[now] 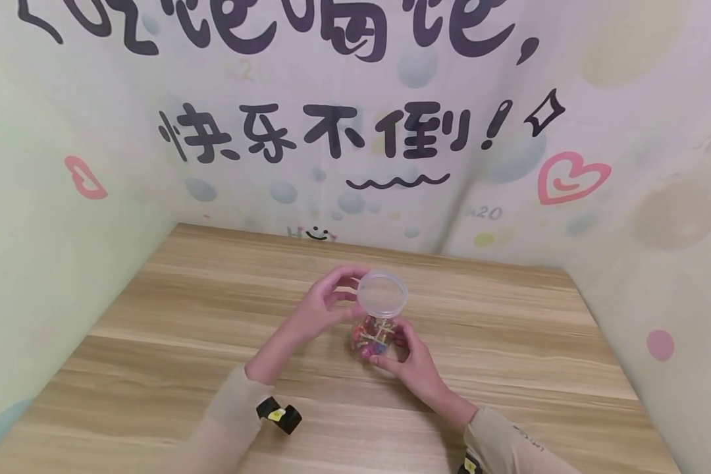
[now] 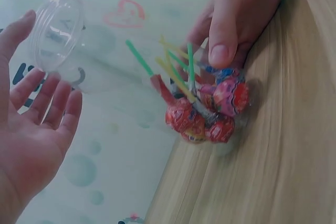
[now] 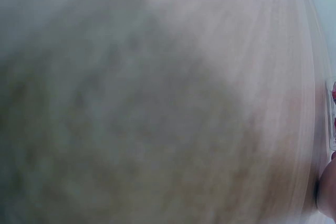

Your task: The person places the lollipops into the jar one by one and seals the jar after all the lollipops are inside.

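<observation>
A clear plastic jar [image 1: 374,337] of lollipops stands on the wooden table, its round clear lid [image 1: 382,294] uppermost. Low on its right side, my right hand [image 1: 416,368] grips the jar, thumb toward the front. My left hand [image 1: 320,308] is at the left of the lid, fingers spread and loosely bent. In the left wrist view, the left fingertips come right up by the lid [image 2: 56,32]. Wrapped lollipops [image 2: 207,109] with green and yellow sticks fill the jar's bottom. The right wrist view is mostly a blur, with only part of the right hand [image 3: 327,192] at its edge.
The wood-grain table [image 1: 213,296] runs back to a printed wall [image 1: 261,204] with dark lettering. Side walls rise at the left and right. A black strap [image 1: 280,415] with a yellow label sits at the left wrist.
</observation>
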`<state>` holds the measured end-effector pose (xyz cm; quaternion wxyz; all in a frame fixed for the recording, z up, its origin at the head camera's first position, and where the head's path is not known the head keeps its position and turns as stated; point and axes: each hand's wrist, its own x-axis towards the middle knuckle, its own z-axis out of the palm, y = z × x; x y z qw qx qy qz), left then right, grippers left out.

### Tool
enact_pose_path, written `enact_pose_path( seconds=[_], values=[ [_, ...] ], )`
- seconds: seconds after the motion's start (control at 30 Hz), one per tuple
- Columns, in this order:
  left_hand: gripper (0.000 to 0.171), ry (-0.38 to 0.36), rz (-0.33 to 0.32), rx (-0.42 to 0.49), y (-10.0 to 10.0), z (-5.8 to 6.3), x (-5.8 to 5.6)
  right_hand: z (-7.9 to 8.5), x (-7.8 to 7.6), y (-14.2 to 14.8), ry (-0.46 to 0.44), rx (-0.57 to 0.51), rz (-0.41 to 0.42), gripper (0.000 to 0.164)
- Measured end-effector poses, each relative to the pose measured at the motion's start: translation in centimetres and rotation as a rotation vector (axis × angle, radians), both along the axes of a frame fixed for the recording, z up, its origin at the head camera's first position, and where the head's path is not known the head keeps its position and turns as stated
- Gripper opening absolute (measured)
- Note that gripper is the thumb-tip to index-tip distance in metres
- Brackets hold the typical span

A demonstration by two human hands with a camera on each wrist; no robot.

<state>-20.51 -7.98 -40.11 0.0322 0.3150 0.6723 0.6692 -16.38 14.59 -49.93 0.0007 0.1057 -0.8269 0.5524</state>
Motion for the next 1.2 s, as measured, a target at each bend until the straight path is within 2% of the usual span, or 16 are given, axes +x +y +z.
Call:
enact_pose_path(
  seconds=[0.1, 0.2, 0.33, 0.53, 0.77, 1.0, 1.1, 1.2],
  values=[
    [0.064, -0.010, 0.052, -0.003, 0.3, 0.0, 0.4, 0.0, 0.0, 0.0, 0.001, -0.002, 0.002, 0.073],
    [0.063, -0.006, 0.071, -0.016, 0.4, 0.0, 0.4, 0.0, 0.0, 0.0, 0.004, -0.005, 0.005, 0.073],
    [0.061, 0.002, 0.042, -0.020, 0.3, 0.0, 0.2, -0.1, 0.0, 0.1, 0.004, -0.007, 0.007, 0.072],
    [0.057, 0.014, -0.044, -0.028, -0.1, 0.4, -0.6, 0.0, 0.1, 0.0, -0.004, 0.005, 0.001, 0.074],
    [0.059, 0.039, -0.129, -0.078, -0.3, 0.7, -1.5, 0.1, 0.1, 0.0, -0.001, 0.020, 0.001, 0.075],
    [0.054, 0.060, -0.155, -0.111, -0.1, 0.6, -2.2, 0.3, 0.1, -0.1, 0.003, 0.019, 0.001, 0.075],
    [0.057, 0.056, -0.158, -0.083, -0.2, 0.4, -2.2, 0.2, 0.1, 0.0, 0.002, 0.024, 0.001, 0.076],
    [0.061, 0.040, -0.122, -0.022, -0.1, -0.1, -1.9, 0.1, 0.0, 0.0, -0.002, 0.022, 0.003, 0.076]
  ],
)
